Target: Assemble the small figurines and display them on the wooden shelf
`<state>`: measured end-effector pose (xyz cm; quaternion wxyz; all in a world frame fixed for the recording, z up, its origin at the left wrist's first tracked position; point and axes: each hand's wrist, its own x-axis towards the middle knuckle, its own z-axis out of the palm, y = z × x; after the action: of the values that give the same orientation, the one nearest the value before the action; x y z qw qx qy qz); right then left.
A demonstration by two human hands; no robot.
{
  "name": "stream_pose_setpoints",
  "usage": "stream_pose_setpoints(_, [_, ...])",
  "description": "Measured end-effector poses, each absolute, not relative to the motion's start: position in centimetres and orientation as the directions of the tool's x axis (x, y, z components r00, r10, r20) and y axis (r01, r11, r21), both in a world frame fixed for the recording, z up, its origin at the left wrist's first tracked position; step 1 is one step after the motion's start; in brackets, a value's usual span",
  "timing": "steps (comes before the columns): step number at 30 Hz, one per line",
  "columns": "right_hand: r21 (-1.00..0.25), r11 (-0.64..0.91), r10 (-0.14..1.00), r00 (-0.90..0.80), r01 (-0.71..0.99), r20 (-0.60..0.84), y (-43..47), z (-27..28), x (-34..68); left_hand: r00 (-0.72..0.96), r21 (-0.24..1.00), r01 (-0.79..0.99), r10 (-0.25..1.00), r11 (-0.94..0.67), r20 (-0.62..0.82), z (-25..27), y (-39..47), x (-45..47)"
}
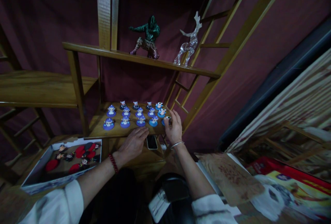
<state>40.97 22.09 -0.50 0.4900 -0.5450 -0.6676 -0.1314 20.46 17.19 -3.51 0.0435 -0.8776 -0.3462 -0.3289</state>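
Several small figurines on round bases stand in rows on the low wooden shelf (97, 130). Most are purple, such as the front-left figurine (108, 124); dark-based ones, like the back-row figurine (123, 105), stand behind. At the right end, my right hand (173, 127) has its fingers closed around a blue-based figurine (167, 119), partly hidden by the fingers. Two more blue-based figurines, including the nearer one (162, 112), are just behind it. My left hand (134, 142) lies flat at the shelf's front edge, fingers stretched out, holding nothing.
Below the shelf are a phone (152, 142) and, at left, an open box (62, 179) with red and black figurines. A dark green statue (148, 37) and a clear deer (189, 42) stand on the upper shelf (144, 60). Bags and packages (297, 189) lie at right.
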Motion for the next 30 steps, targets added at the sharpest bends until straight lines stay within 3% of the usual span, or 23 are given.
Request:
stream_pose_setpoints(3, [-0.328, 0.435, 0.587, 0.012, 0.838, 0.809, 22.6, 1.0, 40.5, 0.543, 0.156, 0.643, 0.590, -0.750, 0.597, -3.4, 17.1, 20.5])
stream_pose_setpoints(7, [-0.301, 0.504, 0.677, -0.155, 0.809, 0.720, 24.4, 3.1, 39.6, 0.542, 0.160, 0.651, 0.602, -0.742, 0.587, -3.1, 17.0, 20.5])
stream_pose_setpoints(14, [-0.207, 0.420, 0.862, -0.318, 0.883, 0.394, 28.7, 5.3, 38.5, 0.553, 0.158, 0.652, 0.608, -0.742, 0.570, -2.9, 17.0, 20.5])
stream_pose_setpoints(20, [-0.188, 0.370, 0.922, -0.334, 0.910, 0.198, 31.4, 5.3, 38.5, 0.540, 0.165, 0.650, 0.604, -0.742, 0.586, -3.0, 17.0, 20.5])
stream_pose_setpoints(30, [-0.176, 0.402, 0.913, -0.379, 0.899, 0.150, 32.3, 5.3, 38.1, 0.542, 0.177, 0.646, 0.610, -0.742, 0.577, -2.7, 16.9, 20.5])
